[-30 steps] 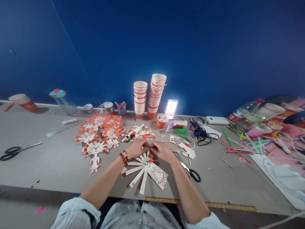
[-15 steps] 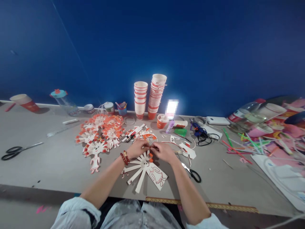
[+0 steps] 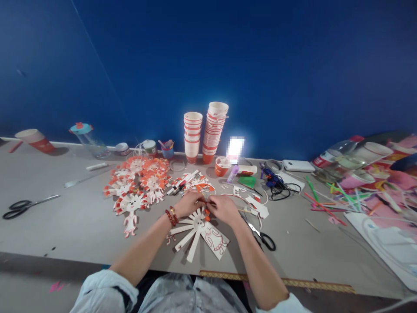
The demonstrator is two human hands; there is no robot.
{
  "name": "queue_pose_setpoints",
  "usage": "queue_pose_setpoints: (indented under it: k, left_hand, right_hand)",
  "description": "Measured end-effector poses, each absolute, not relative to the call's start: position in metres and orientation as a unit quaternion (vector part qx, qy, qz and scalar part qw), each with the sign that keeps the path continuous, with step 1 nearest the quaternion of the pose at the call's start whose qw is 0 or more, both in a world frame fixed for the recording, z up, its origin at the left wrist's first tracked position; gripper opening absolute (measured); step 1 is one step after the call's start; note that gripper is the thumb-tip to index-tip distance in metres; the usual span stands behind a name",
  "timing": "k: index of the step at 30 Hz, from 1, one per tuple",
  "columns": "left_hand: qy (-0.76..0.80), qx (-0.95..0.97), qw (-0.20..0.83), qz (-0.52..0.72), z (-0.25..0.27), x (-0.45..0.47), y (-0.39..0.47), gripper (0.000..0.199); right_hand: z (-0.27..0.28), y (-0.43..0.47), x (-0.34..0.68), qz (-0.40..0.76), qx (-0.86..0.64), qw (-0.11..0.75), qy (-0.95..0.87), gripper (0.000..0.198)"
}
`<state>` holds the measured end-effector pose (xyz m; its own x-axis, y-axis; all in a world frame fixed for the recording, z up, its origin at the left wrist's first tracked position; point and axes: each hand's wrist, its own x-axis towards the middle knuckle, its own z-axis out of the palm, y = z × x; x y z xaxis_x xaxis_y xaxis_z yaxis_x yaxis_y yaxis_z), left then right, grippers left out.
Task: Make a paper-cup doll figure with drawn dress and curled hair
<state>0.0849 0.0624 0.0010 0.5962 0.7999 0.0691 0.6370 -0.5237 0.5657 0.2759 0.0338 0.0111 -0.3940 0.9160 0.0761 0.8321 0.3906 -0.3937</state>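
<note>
Scissors (image 3: 260,234) lie just beside the right forearm (image 3: 253,254), cup stacks (image 3: 214,137) stand behind — left hand (image 3: 189,203) and right hand (image 3: 224,208) nearly touch, pinching a strip of the paper cutout (image 3: 197,223) fanned out below.

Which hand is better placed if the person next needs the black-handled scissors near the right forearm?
Probably the right hand: these scissors lie just outside its forearm, whereas the left hand would have to cross it. Both hands are busy at the cut-open paper cup.
</note>
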Motion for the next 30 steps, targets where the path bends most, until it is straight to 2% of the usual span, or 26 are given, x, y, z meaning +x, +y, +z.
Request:
queue_pose_setpoints:
  k: [11, 16, 23, 30]
  left_hand:
    - [0.397, 0.865, 0.267, 0.153, 0.0042, 0.0803, 0.0645, 0.017]
    - [0.412, 0.856, 0.267, 0.163, 0.0032, 0.0827, 0.0635, 0.012]
    - [0.431, 0.846, 0.260, 0.176, 0.0042, 0.0850, 0.0613, 0.008]
    - [0.433, 0.849, 0.248, 0.174, 0.0080, 0.0849, 0.0570, 0.006]
  right_hand:
    - [0.0185, 0.0320, 0.2744, 0.156, -0.522, 0.139, -0.827, 0.011]
    - [0.0205, 0.0315, 0.2746, 0.177, -0.535, 0.132, -0.816, 0.008]
    - [0.0205, 0.0326, 0.2750, 0.176, -0.540, 0.104, -0.816, 0.018]
    - [0.0188, 0.0346, 0.2761, 0.195, -0.539, 0.121, -0.811, 0.011]
